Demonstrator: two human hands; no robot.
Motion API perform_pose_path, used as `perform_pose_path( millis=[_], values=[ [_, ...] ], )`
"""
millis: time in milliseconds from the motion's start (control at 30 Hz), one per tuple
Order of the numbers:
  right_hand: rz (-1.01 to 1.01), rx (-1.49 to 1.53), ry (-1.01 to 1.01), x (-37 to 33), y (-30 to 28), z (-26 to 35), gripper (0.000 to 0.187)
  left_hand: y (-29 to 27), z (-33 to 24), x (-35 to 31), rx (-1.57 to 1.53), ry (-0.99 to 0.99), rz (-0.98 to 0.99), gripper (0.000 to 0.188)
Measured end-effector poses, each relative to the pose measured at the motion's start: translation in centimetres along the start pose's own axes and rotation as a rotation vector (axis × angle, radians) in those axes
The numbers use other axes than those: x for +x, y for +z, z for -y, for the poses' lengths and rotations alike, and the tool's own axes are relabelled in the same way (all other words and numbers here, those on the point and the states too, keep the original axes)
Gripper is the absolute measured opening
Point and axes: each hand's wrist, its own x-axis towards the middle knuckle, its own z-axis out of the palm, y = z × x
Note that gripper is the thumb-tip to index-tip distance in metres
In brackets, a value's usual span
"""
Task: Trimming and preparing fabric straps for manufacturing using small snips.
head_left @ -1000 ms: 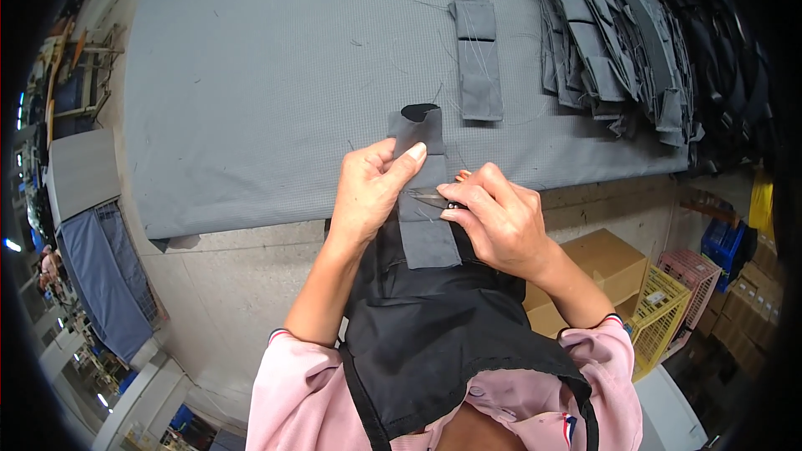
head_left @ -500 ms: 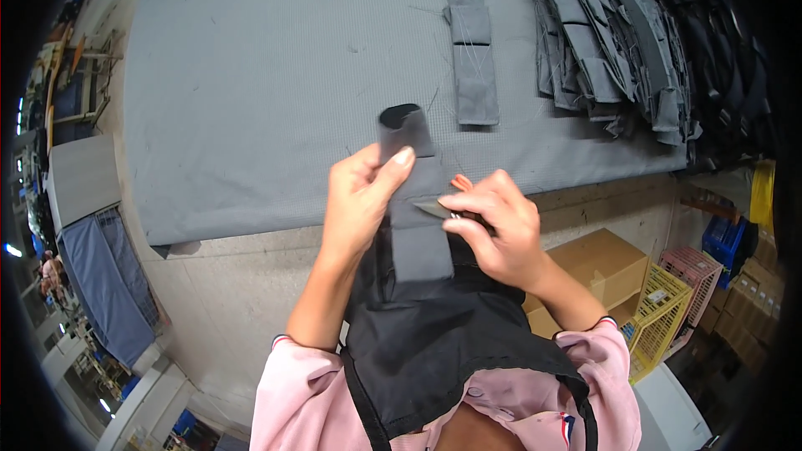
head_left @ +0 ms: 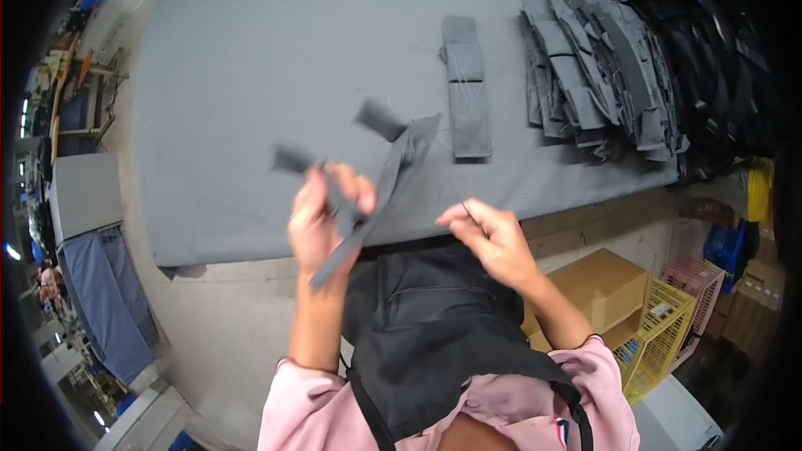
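My left hand (head_left: 313, 217) is closed on a grey fabric strip (head_left: 391, 179), just above the near edge of the table. The strip is folded and twisted; its ends are blurred by motion. My right hand (head_left: 497, 246), apart from the strip, has its fingers pinched around small thread snips (head_left: 469, 213), of which only a thin dark part shows. Beyond my hands a second grey strip (head_left: 469, 121) lies flat on the table with loose threads on it. To its right is a pile of similar grey strips (head_left: 585, 67).
The grey-covered table (head_left: 251, 100) spans the far side. Black straps (head_left: 718, 67) are heaped at its right end. Below the right edge stand a cardboard box (head_left: 597, 280), a yellow crate (head_left: 660, 326) and a pink crate (head_left: 697, 284). A blue-grey cloth (head_left: 104, 301) hangs at left.
The strip has gone from lying straight before me to being turned and folded in my left hand, which moved left. My right hand has come away from it, and the snips' blade no longer shows.
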Motion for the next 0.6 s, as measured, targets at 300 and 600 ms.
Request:
perform_pose_path(
  millis=[300, 600],
  values=[
    [-0.474, -0.531, -0.379, 8.1, -4.2, 0.7, 0.032, -7.1, -14.1, 2.0, 1.182, 0.618, 0.088, 0.037],
    [-0.448, -0.629, -0.050, 11.9, -3.5, -2.3, 0.046, -11.4, -15.6, 3.2, 2.256, 0.610, -0.397, 0.026]
  ],
)
